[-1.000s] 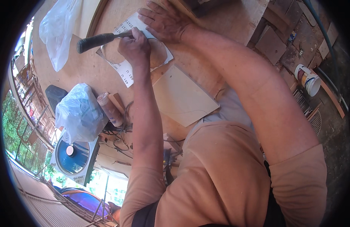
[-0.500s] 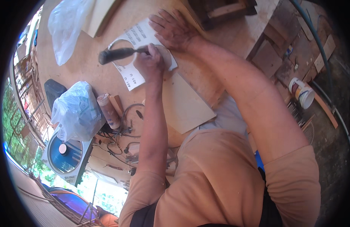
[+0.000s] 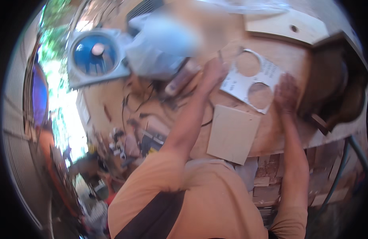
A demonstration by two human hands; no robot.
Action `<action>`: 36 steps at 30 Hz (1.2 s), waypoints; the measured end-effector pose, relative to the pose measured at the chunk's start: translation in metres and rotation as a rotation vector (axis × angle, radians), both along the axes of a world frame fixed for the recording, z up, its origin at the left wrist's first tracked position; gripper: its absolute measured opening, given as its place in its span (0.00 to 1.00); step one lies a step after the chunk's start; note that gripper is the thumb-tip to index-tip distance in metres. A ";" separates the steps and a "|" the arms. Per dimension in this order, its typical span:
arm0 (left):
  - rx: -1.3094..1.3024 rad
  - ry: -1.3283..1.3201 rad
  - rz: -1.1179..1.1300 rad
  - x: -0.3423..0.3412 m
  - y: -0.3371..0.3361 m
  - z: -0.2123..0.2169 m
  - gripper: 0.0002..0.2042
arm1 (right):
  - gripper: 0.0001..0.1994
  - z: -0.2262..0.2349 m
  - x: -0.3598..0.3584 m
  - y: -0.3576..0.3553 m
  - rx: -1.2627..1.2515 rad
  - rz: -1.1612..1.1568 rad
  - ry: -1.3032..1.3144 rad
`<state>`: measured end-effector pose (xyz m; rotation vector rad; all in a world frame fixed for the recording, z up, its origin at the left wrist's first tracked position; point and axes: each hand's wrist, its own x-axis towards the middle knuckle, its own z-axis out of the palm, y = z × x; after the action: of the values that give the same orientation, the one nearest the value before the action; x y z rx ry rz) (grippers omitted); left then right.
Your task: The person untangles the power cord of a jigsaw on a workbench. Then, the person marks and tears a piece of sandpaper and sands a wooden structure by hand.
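1. While the view is blurry from motion, you can still make out a wooden worktop (image 3: 279,135) with a white printed sheet (image 3: 253,79) lying flat on it, and that sheet has two round holes cut out of it.
2. The left hand (image 3: 213,73) sits at the left edge of the sheet, touching it. It looks curled, but it's too smeared to tell if it's actually gripping anything, so I can't say.
3. The right hand (image 3: 286,92) is pressed flat and open on the sheet's right corner, fingers spread, right beside the lower hole.
4. Just below the sheet there's a plain square board (image 3: 233,134) lying on the worktop, near its front edge and between the two forearms.
5. To the left of the left hand is a brownish cylinder thing (image 3: 182,78) lying on its side, plus a tangle of dark wires (image 3: 138,99) next to it.
6. Further up left is a crumpled clear plastic bag (image 3: 160,47), very blurred, and beside it a square grey fan (image 3: 97,55) with blue blades.
7. Top right, a pale wooden panel (image 3: 287,27) with a small hole lies well apart from the hands.
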<state>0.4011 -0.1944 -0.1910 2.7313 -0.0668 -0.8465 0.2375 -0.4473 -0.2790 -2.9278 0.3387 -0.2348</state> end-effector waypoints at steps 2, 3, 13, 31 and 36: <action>0.083 0.048 -0.056 0.009 0.011 -0.002 0.18 | 0.28 0.002 0.000 0.001 -0.013 0.069 0.006; 0.074 0.036 -0.122 0.008 0.016 -0.003 0.19 | 0.29 0.005 -0.001 0.002 -0.009 0.059 -0.036; -0.255 -0.159 0.140 -0.082 0.014 0.044 0.17 | 0.35 0.012 -0.003 0.002 0.044 0.105 -0.173; -0.780 -0.576 0.277 -0.204 0.082 0.140 0.30 | 0.08 0.206 -0.012 0.065 1.399 0.033 -0.366; -0.935 -0.645 0.366 -0.190 0.067 0.164 0.41 | 0.11 0.256 -0.034 0.116 1.513 0.197 -0.109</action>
<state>0.2111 -0.1278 -0.0271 1.9049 -0.0645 0.1848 0.2038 -0.3312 -0.0234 -1.4278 0.0959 -0.0419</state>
